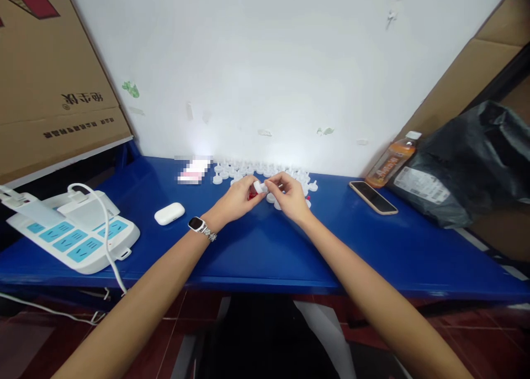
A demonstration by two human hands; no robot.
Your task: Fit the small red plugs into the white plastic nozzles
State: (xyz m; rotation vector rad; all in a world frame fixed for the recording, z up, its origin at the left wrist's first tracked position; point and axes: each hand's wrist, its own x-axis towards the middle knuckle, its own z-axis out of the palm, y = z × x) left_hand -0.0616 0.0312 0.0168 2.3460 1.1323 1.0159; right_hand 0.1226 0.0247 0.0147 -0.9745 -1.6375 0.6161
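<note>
White power strip (74, 233) at far left of blue table (265, 252), white earbud case (169, 213) beside it. My left hand (238, 199), watch (197, 224) on wrist, and my right hand (290, 197) meet mid-table, fingers of both pinched on small white plastic piece (260, 187); red part (251, 195) under left fingers. White caps (265, 172) scattered just behind. Phone (372, 197), orange bottle (391, 161), black bag (467, 164) at right.

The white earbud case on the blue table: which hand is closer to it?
Left. The left hand is just to the right of the earbud case, apart from it. The right hand is farther right, beyond the left hand.
</note>
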